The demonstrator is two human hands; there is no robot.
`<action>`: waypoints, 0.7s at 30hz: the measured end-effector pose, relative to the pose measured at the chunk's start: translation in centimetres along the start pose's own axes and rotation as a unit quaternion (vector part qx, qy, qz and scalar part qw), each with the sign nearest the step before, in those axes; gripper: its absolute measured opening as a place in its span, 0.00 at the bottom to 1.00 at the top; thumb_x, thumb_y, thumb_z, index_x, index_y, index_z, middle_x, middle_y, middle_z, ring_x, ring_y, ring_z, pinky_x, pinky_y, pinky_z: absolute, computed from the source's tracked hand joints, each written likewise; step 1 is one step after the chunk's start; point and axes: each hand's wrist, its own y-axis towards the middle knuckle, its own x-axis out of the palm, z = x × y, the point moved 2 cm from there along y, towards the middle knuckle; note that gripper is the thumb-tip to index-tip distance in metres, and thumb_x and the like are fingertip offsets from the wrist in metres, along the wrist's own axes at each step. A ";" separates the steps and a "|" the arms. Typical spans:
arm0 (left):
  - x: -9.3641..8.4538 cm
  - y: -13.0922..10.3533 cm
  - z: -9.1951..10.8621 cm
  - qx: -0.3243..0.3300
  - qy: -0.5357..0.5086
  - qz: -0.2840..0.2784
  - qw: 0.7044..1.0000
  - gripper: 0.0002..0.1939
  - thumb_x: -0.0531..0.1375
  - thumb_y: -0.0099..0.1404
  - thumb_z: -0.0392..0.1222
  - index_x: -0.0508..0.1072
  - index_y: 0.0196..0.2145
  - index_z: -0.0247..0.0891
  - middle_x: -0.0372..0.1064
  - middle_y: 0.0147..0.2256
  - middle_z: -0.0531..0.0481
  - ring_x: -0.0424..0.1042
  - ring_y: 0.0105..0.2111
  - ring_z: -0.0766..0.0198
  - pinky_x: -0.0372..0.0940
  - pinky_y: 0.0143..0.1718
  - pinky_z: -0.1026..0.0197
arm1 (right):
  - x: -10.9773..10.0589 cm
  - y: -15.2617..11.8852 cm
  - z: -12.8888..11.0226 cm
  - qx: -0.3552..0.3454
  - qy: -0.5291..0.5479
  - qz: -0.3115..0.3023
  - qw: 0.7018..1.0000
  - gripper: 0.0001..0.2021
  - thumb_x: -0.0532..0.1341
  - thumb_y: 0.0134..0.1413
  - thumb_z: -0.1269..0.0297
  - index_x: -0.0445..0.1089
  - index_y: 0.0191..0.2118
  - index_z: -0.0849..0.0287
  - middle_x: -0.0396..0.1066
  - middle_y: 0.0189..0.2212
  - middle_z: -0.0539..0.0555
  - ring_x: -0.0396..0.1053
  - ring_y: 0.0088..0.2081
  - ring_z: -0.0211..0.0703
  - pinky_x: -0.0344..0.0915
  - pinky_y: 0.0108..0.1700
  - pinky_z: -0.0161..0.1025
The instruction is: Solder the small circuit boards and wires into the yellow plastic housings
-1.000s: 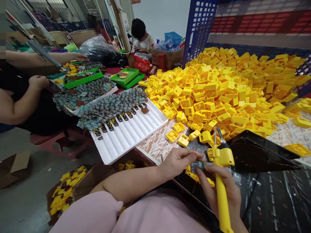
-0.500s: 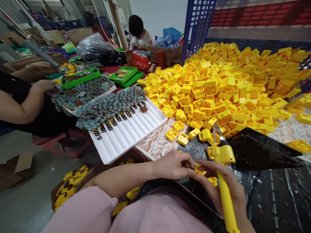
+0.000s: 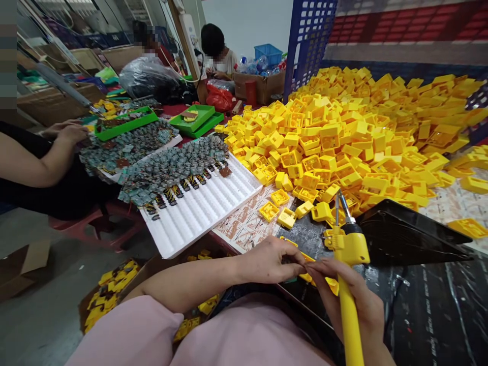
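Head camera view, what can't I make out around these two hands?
All in the head view:
What, if anything, the left hand and right hand pinch between them: hidden by the fingers.
Whether the right hand holds the yellow tool: the handle covers any contact.
The yellow tool's lower end: cut off by the bottom edge.
The yellow piece beneath the hands: partly hidden by them.
Print on the black sheet: too small to read fully.

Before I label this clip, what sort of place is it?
Probably an electronics assembly workshop: a heap of yellow casings, a white tray bearing wired circuit boards, and a yellow soldering gun.
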 end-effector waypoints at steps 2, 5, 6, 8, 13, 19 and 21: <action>0.0 0.0 0.2 0.008 -0.014 0.006 1.000 0.09 0.69 0.71 0.44 0.85 0.37 0.35 0.84 0.35 0.47 0.79 0.36 0.64 0.69 0.43 0.66 | -0.1 -0.4 0.3 0.002 0.001 -0.002 1.000 0.09 0.71 0.73 0.68 0.76 0.55 0.55 0.88 0.40 0.49 0.87 0.35 0.38 0.83 0.47 0.27; 0.0 0.0 0.3 0.008 -0.021 0.022 0.999 0.10 0.68 0.70 0.46 0.84 0.36 0.36 0.84 0.35 0.47 0.79 0.37 0.62 0.70 0.45 0.64 | -0.2 -0.9 0.6 0.018 0.015 -0.012 1.000 0.13 0.71 0.73 0.68 0.76 0.58 0.53 0.88 0.42 0.50 0.88 0.37 0.41 0.85 0.47 0.30; 0.0 0.0 0.3 0.009 -0.020 0.025 0.999 0.10 0.68 0.70 0.46 0.84 0.36 0.37 0.84 0.35 0.47 0.80 0.37 0.61 0.71 0.45 0.63 | -0.2 -1.0 0.7 0.023 0.019 -0.014 0.999 0.13 0.71 0.72 0.68 0.75 0.58 0.53 0.88 0.43 0.50 0.89 0.38 0.42 0.86 0.47 0.31; 0.1 0.1 0.3 0.015 -0.018 0.020 1.000 0.11 0.68 0.71 0.48 0.83 0.36 0.38 0.84 0.34 0.47 0.81 0.37 0.60 0.71 0.45 0.63 | -0.2 -1.1 0.7 0.023 0.020 -0.011 0.999 0.15 0.72 0.72 0.69 0.75 0.58 0.53 0.88 0.42 0.50 0.88 0.36 0.42 0.86 0.45 0.32; 0.2 0.1 0.2 0.027 -0.002 0.025 0.999 0.10 0.68 0.73 0.47 0.83 0.41 0.37 0.86 0.37 0.44 0.84 0.38 0.59 0.73 0.43 0.64 | 0.0 -0.3 0.2 0.026 0.012 0.006 1.000 0.13 0.72 0.71 0.68 0.75 0.57 0.52 0.88 0.40 0.49 0.87 0.34 0.42 0.86 0.42 0.31; -2.3 -1.3 2.5 0.073 0.168 0.009 0.983 0.10 0.61 0.78 0.41 0.84 0.43 0.37 0.86 0.41 0.44 0.84 0.42 0.59 0.73 0.52 0.61 | -0.8 0.7 -0.5 0.065 0.041 -0.021 0.997 0.06 0.72 0.74 0.66 0.77 0.51 0.51 0.87 0.39 0.48 0.87 0.33 0.40 0.85 0.43 0.31; -4.1 -1.5 2.4 0.051 0.249 0.006 0.967 0.12 0.60 0.79 0.41 0.84 0.44 0.38 0.85 0.40 0.46 0.83 0.42 0.59 0.73 0.54 0.59 | -1.7 0.1 0.0 0.103 0.051 -0.026 0.993 0.06 0.73 0.73 0.61 0.80 0.51 0.52 0.87 0.38 0.49 0.86 0.32 0.41 0.84 0.39 0.33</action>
